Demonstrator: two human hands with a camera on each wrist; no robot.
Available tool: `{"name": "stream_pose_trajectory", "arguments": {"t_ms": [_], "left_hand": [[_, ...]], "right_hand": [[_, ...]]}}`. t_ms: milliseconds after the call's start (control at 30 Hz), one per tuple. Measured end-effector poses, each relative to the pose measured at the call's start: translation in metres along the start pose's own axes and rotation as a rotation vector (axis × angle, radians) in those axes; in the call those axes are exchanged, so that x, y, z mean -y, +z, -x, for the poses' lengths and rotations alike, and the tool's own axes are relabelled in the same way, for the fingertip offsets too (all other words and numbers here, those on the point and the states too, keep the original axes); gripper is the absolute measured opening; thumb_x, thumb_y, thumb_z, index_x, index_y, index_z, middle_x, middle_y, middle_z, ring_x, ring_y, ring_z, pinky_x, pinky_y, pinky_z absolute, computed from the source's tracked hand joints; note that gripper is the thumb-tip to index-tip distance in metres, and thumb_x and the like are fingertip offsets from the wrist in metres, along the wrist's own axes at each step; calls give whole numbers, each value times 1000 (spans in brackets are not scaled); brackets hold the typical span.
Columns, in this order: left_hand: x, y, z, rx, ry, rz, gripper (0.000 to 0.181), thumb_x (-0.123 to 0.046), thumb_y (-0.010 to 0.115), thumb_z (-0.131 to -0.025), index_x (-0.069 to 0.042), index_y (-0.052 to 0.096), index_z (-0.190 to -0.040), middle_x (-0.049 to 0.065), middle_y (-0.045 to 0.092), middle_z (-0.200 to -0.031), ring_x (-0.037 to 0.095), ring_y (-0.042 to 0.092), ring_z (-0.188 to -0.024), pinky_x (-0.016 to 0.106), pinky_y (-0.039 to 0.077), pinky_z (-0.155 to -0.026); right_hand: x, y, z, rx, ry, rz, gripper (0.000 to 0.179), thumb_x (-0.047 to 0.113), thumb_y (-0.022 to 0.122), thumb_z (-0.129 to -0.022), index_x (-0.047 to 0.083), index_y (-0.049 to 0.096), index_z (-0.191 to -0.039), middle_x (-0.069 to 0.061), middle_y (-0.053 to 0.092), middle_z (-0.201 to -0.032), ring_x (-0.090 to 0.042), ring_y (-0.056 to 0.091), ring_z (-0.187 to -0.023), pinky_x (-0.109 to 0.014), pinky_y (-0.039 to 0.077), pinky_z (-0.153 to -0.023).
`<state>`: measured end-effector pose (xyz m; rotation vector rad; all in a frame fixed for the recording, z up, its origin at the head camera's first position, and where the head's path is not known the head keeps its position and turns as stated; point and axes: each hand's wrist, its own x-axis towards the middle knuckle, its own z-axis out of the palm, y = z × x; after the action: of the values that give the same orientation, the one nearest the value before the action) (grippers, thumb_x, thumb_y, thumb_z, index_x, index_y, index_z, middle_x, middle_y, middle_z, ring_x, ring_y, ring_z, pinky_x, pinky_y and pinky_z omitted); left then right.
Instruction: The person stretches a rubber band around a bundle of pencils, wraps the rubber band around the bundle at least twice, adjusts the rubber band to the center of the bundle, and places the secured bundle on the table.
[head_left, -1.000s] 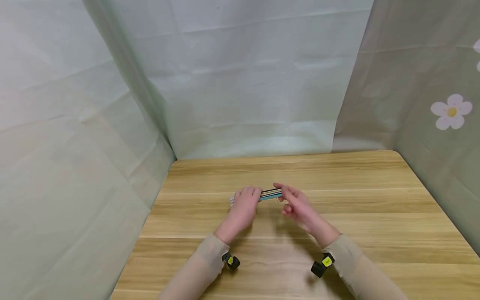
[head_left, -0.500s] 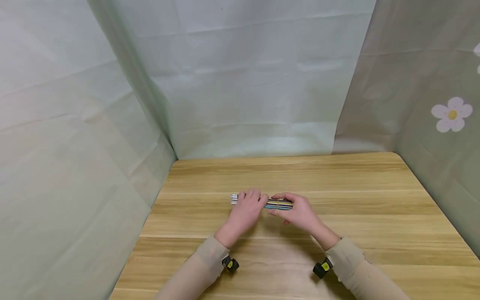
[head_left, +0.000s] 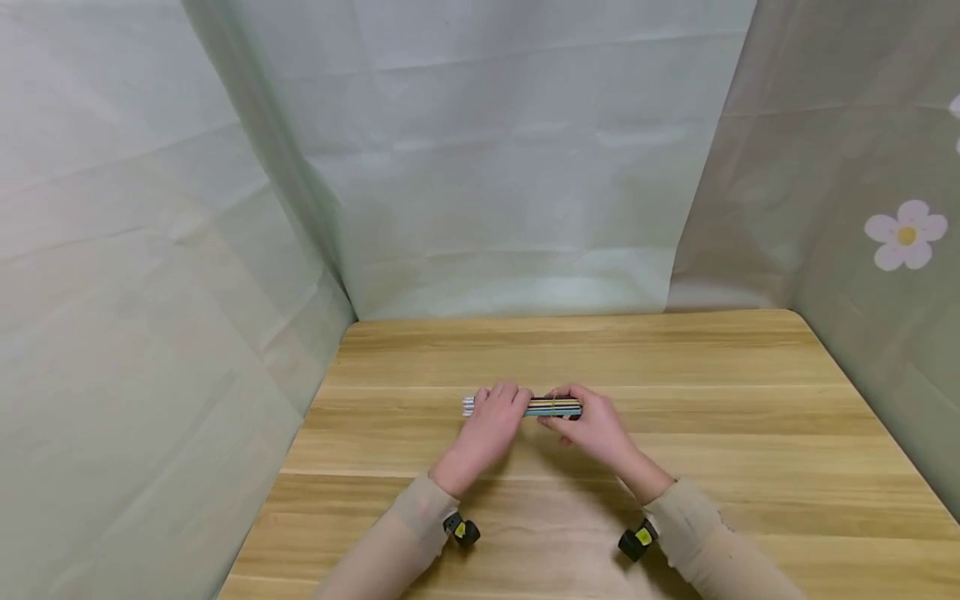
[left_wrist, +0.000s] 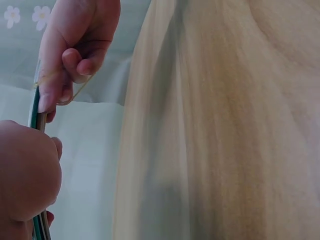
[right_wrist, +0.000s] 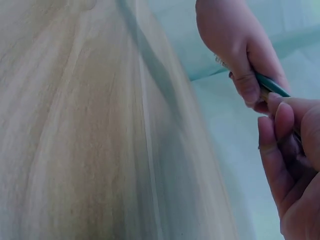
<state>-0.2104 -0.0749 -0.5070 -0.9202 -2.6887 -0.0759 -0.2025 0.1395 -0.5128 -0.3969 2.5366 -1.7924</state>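
A slim bundle of pencils point(head_left: 553, 407), with dark, yellow, white and teal sides, is held level above the table in the head view. Whitish-silver ends point(head_left: 468, 407) stick out at its left. My left hand point(head_left: 491, 427) grips the bundle from above near those ends. On the right, my right hand point(head_left: 597, 427) pinches the other end between thumb and fingers. A thin yellowish rubber band point(left_wrist: 83, 89) runs from the bundle to the curled fingers of the right hand in the left wrist view. The fingers hide much of the bundle.
Beneath both hands lies a wood-grain table point(head_left: 675, 467). Pale cloth walls point(head_left: 510, 208) enclose its back and sides, with a white flower point(head_left: 906, 235) printed on the right one. Small black cameras point(head_left: 461, 530) sit at both wrists.
The bundle's right end has dropped from a slight upward tilt to nearly level. My right hand has turned and now has its thumb in front. The left hand keeps its grip.
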Motion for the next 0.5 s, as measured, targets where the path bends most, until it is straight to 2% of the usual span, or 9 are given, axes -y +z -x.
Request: {"name": "stream_pose_trajectory", "arguments": {"t_ms": [267, 500], "left_hand": [[2, 2, 5, 16, -14, 98, 32, 2, 69, -97, -12, 60, -124, 1, 63, -113, 19, 55, -101, 32, 37, -81], [3, 2, 6, 20, -29, 157, 49, 11, 72, -86, -9, 59, -129, 4, 64, -120, 23, 58, -109, 34, 39, -83]], "right_hand": [[-1, 1, 2, 42, 6, -24, 36, 13, 89, -89, 5, 68, -117, -7, 76, -97, -20, 67, -57, -35, 58, -53], [-7, -2, 1, 49, 47, -128, 27, 2, 79, -96, 0, 57, -112, -11, 78, -92, -37, 75, -75, -32, 58, -56]]}}
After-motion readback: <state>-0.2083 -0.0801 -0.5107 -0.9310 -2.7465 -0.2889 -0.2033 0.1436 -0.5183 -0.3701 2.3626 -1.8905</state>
